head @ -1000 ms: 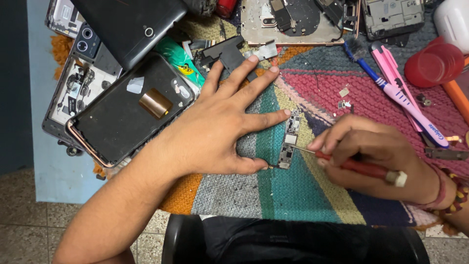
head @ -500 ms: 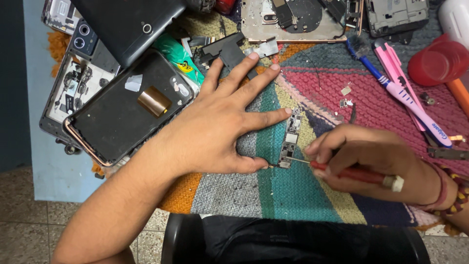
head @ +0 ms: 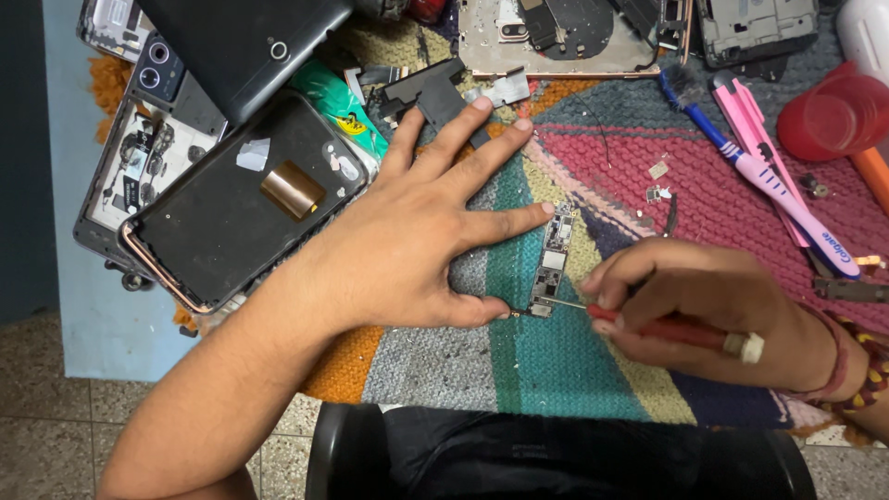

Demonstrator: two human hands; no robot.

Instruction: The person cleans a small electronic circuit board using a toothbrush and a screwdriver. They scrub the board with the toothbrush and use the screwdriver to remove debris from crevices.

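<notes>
Two bare hands work over a narrow phone circuit board [head: 553,262] lying at the centre of the frame on a striped woven mat [head: 574,370]. The left hand [head: 417,245] lies flat with fingers spread wide, its index fingertip and thumb tip touching the board's upper and lower ends and pinning it to the mat. The right hand [head: 713,310], at centre right, is closed around a red-handled screwdriver [head: 671,329] whose thin metal tip meets the board's lower end. To the left of the frame lies a black phone back cover [head: 222,218] bearing a small white sticker and a copper-coloured rectangular patch; just above it, a green packet [head: 344,109] with a small round yellow label pokes out from under a dark tablet-like slab [head: 236,42]. At the top centre sits an opened phone housing [head: 556,37] in pale metal. Toward the upper right, a pink-and-white toothbrush [head: 787,199] with a blue-bristled head lies diagonally beside a translucent red cup [head: 838,116]. Small loose metal parts [head: 659,182] are scattered on the pink part of the mat, above the right hand.
</notes>
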